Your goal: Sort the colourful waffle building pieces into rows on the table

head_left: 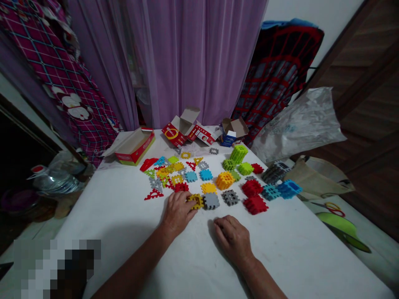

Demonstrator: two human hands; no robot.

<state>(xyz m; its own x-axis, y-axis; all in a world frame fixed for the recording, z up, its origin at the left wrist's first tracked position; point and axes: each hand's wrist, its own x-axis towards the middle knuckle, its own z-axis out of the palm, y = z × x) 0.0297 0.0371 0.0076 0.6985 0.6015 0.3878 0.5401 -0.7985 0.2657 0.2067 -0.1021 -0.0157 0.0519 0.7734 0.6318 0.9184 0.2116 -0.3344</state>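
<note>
We have our left hand (177, 212) resting low over the white surface (193, 265), its fingertips touching the left side of a yellow toothed piece (196, 202). Thumb and fingers are both by that edge, but we cannot tell whether the grip is pinching it. The yellow toothed piece lies toward the near edge of the spread, just left of a grey toothed piece (211, 201).

Our right hand (232, 236) lies to the right and nearer than the grey toothed piece, apart from it. Its grip is drawn together, the fingers curled in, and we see nothing held in them.

Farther right we have a dark grey piece (230, 198), then a near red stack (255, 204) with a far red stack (252, 188) just beyond it. A blue stack (289, 189) stands at the right edge, and a tall green stack (239, 154) rises farther off. On the left, beyond our left hand, a red triangle (153, 194) lies near other loose pieces. Along the far edge we see an opened red-and-green box (136, 157) to the left and a blue box (228, 139) to the right.
</note>
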